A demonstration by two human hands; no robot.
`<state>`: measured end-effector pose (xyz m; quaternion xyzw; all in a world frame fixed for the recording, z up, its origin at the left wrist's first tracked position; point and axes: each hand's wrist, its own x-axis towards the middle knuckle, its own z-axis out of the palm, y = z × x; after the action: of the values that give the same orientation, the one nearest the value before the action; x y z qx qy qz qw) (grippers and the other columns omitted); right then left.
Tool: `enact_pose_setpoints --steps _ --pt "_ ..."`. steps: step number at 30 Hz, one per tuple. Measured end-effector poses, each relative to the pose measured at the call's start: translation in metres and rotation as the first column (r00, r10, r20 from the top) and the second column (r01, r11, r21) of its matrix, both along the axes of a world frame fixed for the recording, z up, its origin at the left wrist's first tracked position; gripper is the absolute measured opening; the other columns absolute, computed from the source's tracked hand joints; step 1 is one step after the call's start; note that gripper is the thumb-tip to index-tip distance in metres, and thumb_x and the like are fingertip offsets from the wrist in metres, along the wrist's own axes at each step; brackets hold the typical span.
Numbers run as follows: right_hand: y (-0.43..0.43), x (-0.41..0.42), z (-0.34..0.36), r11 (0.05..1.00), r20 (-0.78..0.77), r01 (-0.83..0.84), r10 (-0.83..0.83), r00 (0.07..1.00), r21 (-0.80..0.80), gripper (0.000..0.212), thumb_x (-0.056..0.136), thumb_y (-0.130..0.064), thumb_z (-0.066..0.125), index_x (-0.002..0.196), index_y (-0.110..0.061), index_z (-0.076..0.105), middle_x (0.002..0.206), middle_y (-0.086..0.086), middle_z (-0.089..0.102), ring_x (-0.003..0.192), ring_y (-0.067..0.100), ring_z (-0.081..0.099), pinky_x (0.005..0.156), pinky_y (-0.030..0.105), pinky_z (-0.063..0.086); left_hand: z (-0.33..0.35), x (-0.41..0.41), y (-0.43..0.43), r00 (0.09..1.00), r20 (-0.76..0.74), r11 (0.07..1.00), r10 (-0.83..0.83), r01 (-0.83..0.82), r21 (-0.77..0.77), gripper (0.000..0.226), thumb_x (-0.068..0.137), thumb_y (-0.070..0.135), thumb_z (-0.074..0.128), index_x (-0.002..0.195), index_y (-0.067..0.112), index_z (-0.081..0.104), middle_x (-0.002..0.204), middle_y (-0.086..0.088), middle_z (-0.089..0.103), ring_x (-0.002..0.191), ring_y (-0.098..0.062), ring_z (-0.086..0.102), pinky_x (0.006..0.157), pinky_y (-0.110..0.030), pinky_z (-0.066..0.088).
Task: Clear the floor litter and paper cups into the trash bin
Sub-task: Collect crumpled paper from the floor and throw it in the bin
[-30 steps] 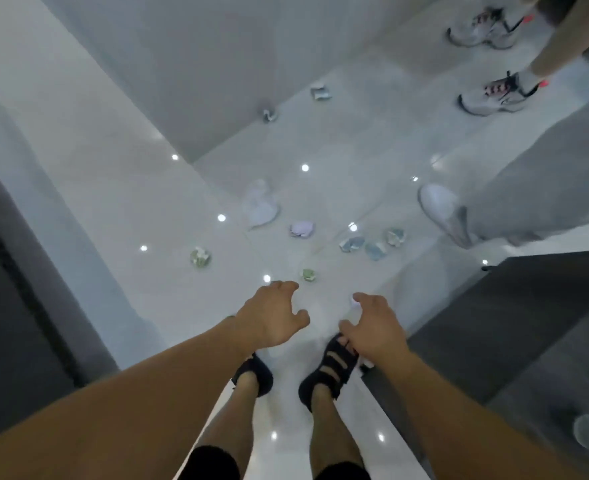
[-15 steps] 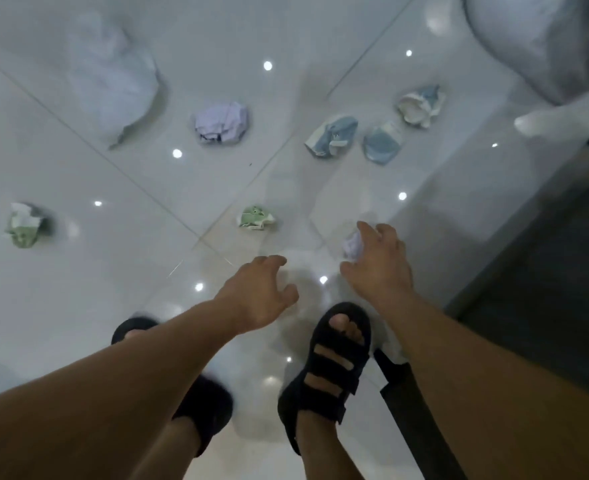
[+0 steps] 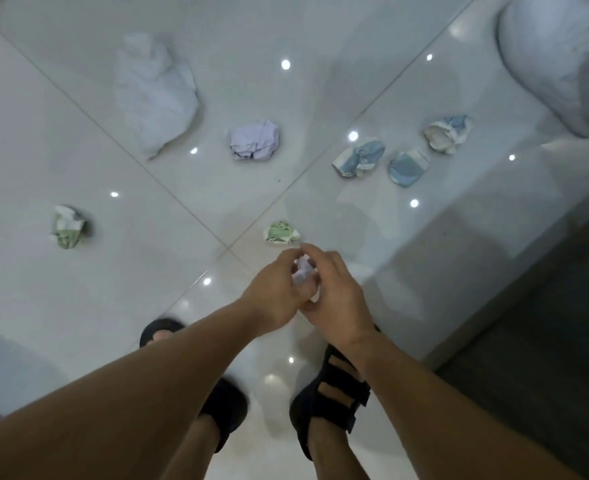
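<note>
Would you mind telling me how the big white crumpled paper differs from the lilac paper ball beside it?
The white paper is much larger than the lilac ball. The white paper is loosely crumpled and elongated; the lilac ball is tighter and rounder. Both lie on the glossy tiled floor.

White glossy floor tiles [image 3: 61,133], green-printed wads [image 3: 67,232], blue-white crushed cups [image 3: 358,158], black sandals [image 3: 331,393].

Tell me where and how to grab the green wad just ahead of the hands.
Pinch the green wad across its crumpled middle, straight down from above: it lies low on the tile, clear all round. Left hand and right hand hold a white scrap.
</note>
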<state>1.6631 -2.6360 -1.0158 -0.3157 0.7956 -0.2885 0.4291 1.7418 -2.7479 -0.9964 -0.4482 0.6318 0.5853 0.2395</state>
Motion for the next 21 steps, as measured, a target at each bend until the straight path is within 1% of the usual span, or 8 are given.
enact_pose_setpoints --steps 1,5,7,10,13,16,18,21 --pt "-0.007 0.006 0.006 1.0 0.027 -0.014 0.014 1.0 0.007 0.075 0.074 -0.016 0.079 0.139 -0.026 0.044 0.116 -0.005 0.052 0.099 0.011 0.059 0.083 0.026 0.054 0.005 0.007 -0.004 0.999 0.013 0.999 0.038 -0.038 -0.02 0.047 0.091 0.033 0.057 0.135 0.024 0.045 0.111 0.007 0.061 0.088 -0.001 0.057 0.065 -0.007 0.04" --pt "-0.028 0.017 0.011 0.992 0.072 -0.125 0.122 0.99 0.032 0.076 0.077 -0.033 0.079 0.142 -0.03 0.04 0.127 -0.008 0.05 0.109 0.008 0.055 0.087 0.029 0.053 0.007 0.04 -0.021 0.974 0.095 0.977 0.207 -0.2 -0.078 0.044 0.088 0.022 0.059 0.132 0.021 0.051 0.104 0.002 0.064 0.083 -0.007 0.06 0.059 -0.009 0.04" --pt "-0.038 0.014 0.002 0.969 -0.096 -0.244 0.246 0.965 0.027 0.075 0.075 -0.045 0.075 0.141 -0.027 0.043 0.134 -0.005 0.047 0.118 0.013 0.047 0.091 0.029 0.048 0.0 0.061 -0.029 0.958 0.124 0.961 0.258 -0.242 -0.131 0.043 0.088 0.019 0.059 0.13 0.019 0.052 0.094 0.004 0.064 0.074 -0.006 0.059 0.053 -0.008 0.041" --pt "-0.057 -0.005 -0.026 0.909 -0.444 -0.38 0.415 0.794 0.172 0.078 0.072 -0.044 0.075 0.141 -0.022 0.044 0.141 0.007 0.042 0.126 0.027 0.04 0.091 0.043 0.048 -0.018 0.094 -0.041 0.943 0.172 0.942 0.286 -0.243 -0.233 0.041 0.089 0.022 0.058 0.13 0.021 0.051 0.084 0.014 0.057 0.069 -0.003 0.056 0.049 -0.006 0.04" --pt "-0.075 -0.012 -0.055 0.801 -0.447 -0.464 0.597 0.666 0.377 0.077 0.08 -0.037 0.07 0.146 -0.028 0.033 0.147 0.008 0.032 0.129 0.031 0.033 0.087 0.044 0.05 -0.037 0.118 -0.049 0.927 0.195 0.925 0.319 -0.259 -0.279 0.042 0.089 0.025 0.059 0.131 0.021 0.05 0.084 0.014 0.056 0.067 -0.004 0.056 0.048 -0.006 0.038" --pt "-0.082 -0.005 -0.076 0.784 -0.375 -0.496 0.617 0.692 0.374 0.053 0.087 -0.02 0.06 0.138 -0.024 0.048 0.139 0.008 0.038 0.122 0.029 0.036 0.085 0.04 0.05 -0.045 0.13 -0.053 0.93 0.176 0.922 0.323 -0.267 -0.281 0.044 0.089 0.025 0.058 0.132 0.02 0.049 0.088 0.008 0.059 0.068 -0.006 0.057 0.049 -0.009 0.038" --pt "-0.087 0.002 -0.078 0.823 -0.36 -0.454 0.56 0.746 0.342 0.041 0.089 -0.014 0.058 0.13 -0.018 0.057 0.131 0.01 0.043 0.116 0.028 0.041 0.081 0.035 0.048 -0.042 0.134 -0.059 0.94 0.141 0.925 0.31 -0.264 -0.273 0.043 0.091 0.029 0.056 0.133 0.021 0.049 0.096 0.004 0.062 0.076 -0.011 0.06 0.061 -0.018 0.045" --pt "-0.099 0.016 -0.058 0.874 -0.334 -0.377 0.47 0.817 0.306 0.037 0.089 -0.015 0.062 0.126 -0.017 0.061 0.126 0.01 0.048 0.109 0.029 0.047 0.081 0.034 0.044 -0.025 0.138 -0.074 0.95 0.102 0.92 0.294 -0.252 -0.302 0.042 0.091 0.033 0.055 0.132 0.022 0.048 0.107 0.001 0.064 0.09 -0.018 0.061 0.077 -0.029 0.048"
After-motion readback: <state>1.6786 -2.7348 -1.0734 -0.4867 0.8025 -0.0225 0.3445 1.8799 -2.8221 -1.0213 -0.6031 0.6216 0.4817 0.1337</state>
